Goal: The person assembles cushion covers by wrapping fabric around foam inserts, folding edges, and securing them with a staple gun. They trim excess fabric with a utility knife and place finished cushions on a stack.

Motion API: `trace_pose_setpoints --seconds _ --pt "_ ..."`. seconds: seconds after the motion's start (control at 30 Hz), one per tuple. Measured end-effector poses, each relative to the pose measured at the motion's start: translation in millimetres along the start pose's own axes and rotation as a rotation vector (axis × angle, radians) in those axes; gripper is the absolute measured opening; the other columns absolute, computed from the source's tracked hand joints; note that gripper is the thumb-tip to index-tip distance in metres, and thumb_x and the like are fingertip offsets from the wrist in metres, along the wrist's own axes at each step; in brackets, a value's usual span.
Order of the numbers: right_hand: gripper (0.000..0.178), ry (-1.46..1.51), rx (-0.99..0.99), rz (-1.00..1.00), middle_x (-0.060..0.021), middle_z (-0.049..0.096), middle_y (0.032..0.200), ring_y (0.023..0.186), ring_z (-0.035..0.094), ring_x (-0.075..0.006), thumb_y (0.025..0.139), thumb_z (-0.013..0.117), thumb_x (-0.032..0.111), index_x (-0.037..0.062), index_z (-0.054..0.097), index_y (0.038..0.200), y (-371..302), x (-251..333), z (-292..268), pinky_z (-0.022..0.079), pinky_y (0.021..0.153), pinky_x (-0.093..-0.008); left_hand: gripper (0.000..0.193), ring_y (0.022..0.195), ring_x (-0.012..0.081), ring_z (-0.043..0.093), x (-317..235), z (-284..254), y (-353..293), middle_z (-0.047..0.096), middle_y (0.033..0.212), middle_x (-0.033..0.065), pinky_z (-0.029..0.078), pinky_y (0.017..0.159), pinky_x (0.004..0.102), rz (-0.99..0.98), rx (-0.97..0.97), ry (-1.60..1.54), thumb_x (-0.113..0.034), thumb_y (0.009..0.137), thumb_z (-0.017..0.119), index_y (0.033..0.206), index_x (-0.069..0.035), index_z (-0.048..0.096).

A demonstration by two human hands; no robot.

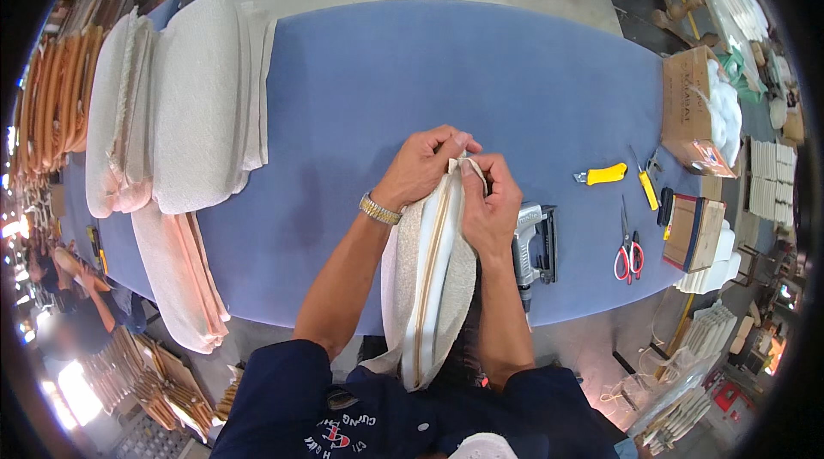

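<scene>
A long cushion cover point(455, 291) of beige-grey woven fabric stands on edge between my forearms, its near end against my body. Along its open side runs a tan zipper point(427, 287), with white padding point(439, 257) showing beside it. My left hand point(428, 165) is closed on the cover's far end, fingers bent and thumb pressed in at the tip. From the other side my right hand point(492, 201) pinches the same end, its thumb on the fabric edge. A silver-grey staple gun point(534, 244) lies just right of my right forearm.
On the blue table point(360, 72), stacked grey covers point(202, 107) lie at left. A yellow utility knife point(606, 174), red-handled scissors point(628, 255) and a yellow-handled screwdriver point(648, 191) lie at right, near a cardboard box point(685, 103) of white stuffing. Another person's arm point(90, 287) shows far left.
</scene>
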State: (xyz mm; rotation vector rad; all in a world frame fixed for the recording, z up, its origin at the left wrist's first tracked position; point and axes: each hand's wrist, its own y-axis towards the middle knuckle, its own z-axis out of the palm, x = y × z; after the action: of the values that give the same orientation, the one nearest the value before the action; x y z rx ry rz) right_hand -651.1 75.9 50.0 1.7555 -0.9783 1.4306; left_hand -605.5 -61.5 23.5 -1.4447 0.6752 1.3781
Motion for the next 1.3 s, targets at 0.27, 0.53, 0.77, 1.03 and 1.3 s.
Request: trace_pose_setpoints --seconds 0.27,0.53,0.77,1.03,1.3 --pt "0.017 -0.318 0.16 -0.151 -0.0151 0.068 0.085 0.071 0.068 -0.0322 0.085 0.067 -0.001 0.0013 0.067 0.101 -33 36 3 0.053 0.063 -0.0376 0.036 0.108 0.0144 0.063 1 -12 -14 0.074 0.109 0.0059 0.047 0.097 0.0331 0.123 0.014 -0.033 -0.031 0.108 0.054 0.113 -0.004 0.076" --pt "0.026 -0.533 0.25 -0.208 -0.0171 0.071 0.09 0.072 0.07 -0.0356 0.083 0.072 -0.001 0.0005 0.067 0.109 -46 45 3 0.054 0.062 -0.0389 0.032 0.149 0.0286 0.038 -4 -20 -21 0.064 0.138 0.0116 0.03 0.121 0.0442 0.209 0.086 0.073 -0.02 0.108 0.051 0.13 -0.005 0.068" --pt "0.024 -0.385 0.168 -0.122 -0.0166 0.073 0.09 0.071 0.071 -0.031 0.083 0.071 -0.003 0.0 0.068 0.107 -52 41 5 0.055 0.063 -0.0355 0.046 0.153 0.0333 0.031 -1 -31 -29 0.056 0.149 0.0121 0.023 0.124 0.0484 0.302 0.154 0.106 -0.012 0.096 0.058 0.141 -0.004 0.06" --pt "0.03 -0.343 0.228 -0.144 -0.0187 0.073 0.1 0.081 0.074 -0.0343 0.082 0.07 0.001 -0.0026 0.066 0.112 -55 39 3 0.058 0.069 -0.0379 0.053 0.153 0.0339 0.031 2 -36 -29 0.058 0.146 0.0133 0.023 0.124 0.0489 0.304 0.191 0.073 -0.016 0.09 0.063 0.141 -0.002 0.059" --pt "0.033 -0.392 0.275 -0.104 -0.0176 0.071 0.098 0.08 0.072 -0.0337 0.082 0.071 0.002 -0.0016 0.065 0.115 -60 43 6 0.058 0.068 -0.0387 0.056 0.154 0.0341 0.029 -5 -34 -29 0.058 0.145 0.0144 0.022 0.124 0.0485 0.265 0.195 0.068 -0.02 0.089 0.067 0.141 -0.001 0.059"
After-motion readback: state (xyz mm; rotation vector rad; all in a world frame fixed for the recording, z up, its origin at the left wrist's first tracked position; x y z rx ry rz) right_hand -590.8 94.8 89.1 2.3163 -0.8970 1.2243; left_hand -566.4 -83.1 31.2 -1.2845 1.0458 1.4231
